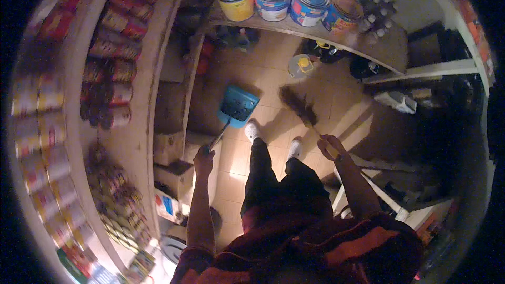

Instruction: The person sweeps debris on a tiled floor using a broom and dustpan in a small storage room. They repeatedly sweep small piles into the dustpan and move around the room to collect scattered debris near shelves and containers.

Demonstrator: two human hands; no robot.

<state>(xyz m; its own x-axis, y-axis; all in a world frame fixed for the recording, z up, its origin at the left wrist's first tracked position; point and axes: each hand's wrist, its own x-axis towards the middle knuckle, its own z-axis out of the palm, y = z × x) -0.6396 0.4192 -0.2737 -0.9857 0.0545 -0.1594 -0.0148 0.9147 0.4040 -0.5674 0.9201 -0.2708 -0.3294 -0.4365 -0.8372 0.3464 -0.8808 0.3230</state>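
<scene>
My left hand is closed round the handle of a blue dustpan, whose pan rests at floor level ahead of my left foot. Dark bits lie inside the pan. My right hand grips the pale handle of a broom. Its dark brown bristles point ahead and to the left, close to the floor, a short way right of the dustpan and apart from it.
Shelves of cans run along my left. Ahead, a shelf carries large tins, with a clear jug with a yellow cap on the tiled floor below. Cardboard boxes stand at the left; a wooden frame is at the right.
</scene>
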